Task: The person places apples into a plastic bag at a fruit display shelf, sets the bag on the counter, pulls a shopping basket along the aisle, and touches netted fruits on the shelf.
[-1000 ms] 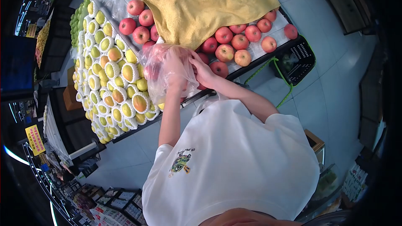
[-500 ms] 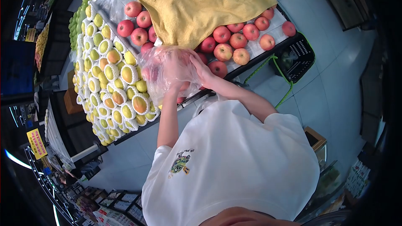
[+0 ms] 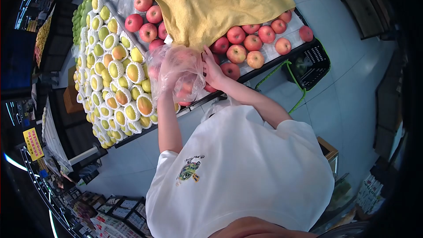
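Note:
A clear plastic bag [image 3: 187,72] is spread over the front of the apple display, with red apples showing through its film. My left hand [image 3: 165,72] is at the bag's left side, partly veiled by the crumpled film, and appears to grip it; its fingertips are hard to make out. At the bag's right edge is my right hand [image 3: 213,73], fingers extended and apart, close beside the film and the apples. Red apples [image 3: 236,53] lie around both hands. A yellow cloth [image 3: 211,9] covers the apples behind the bag.
On the left are stacked yellow-green fruits in white foam nets [image 3: 115,69]. A black basket [image 3: 312,64] with green-trimmed handles stands right of the display. Its dark front edge [image 3: 260,69] runs below my right hand. A yellow sign [image 3: 33,143] hangs far left.
My left hand has moved left, and the bag has bunched up over it. My right hand's fingers have spread and come away somewhat from the bag's film. The view has shifted slightly.

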Demonstrator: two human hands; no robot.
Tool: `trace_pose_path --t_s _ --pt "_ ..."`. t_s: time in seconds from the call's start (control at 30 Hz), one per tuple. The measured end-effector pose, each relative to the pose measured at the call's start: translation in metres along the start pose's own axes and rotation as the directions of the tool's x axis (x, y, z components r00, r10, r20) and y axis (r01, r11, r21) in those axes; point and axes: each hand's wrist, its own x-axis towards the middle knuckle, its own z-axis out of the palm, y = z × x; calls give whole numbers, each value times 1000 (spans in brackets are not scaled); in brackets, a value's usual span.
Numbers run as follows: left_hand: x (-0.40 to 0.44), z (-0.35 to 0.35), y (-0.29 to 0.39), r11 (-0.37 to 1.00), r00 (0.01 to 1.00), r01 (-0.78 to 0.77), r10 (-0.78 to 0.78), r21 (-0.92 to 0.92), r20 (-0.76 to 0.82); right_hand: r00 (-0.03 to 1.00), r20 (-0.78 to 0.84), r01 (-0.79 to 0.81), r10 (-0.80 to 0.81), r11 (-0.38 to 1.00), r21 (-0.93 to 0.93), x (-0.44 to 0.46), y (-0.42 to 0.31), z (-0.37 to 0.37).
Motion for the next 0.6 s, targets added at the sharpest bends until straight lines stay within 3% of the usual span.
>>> trace_pose_path --t_s 0.13,0.2,0.3,0.37,0.4,0.47,0.57,0.6 --pt "-3 -20 -5 989 998 47 -53 -138 -36 998 -35 -50 47 993 -104 -8 0 7" --pt "0 -28 -7 915 987 107 -145 -390 -71 999 -31 -35 34 999 -14 -13 6 8" --pt "-19 -35 13 830 980 150 -197 -537 -32 986 -119 -111 114 993 31 -20 9 17" --pt "-36 -36 24 805 964 159 -253 -571 -88 988 -112 -97 104 993 63 -16 15 12" --pt "-41 -45 21 669 972 232 -191 -706 138 989 -110 -94 101 993 65 -13 16 8" --pt "-43 -53 14 336 873 454 19 -825 488 989 -102 -102 109 993 66 -9 21 0" --pt "-51 -35 12 232 886 436 58 -870 460 986 -145 -87 85 996 -7 -15 13 -6" --pt "-51 -32 11 254 888 426 64 -868 455 986 -158 38 -49 996 -75 -15 12 -11"
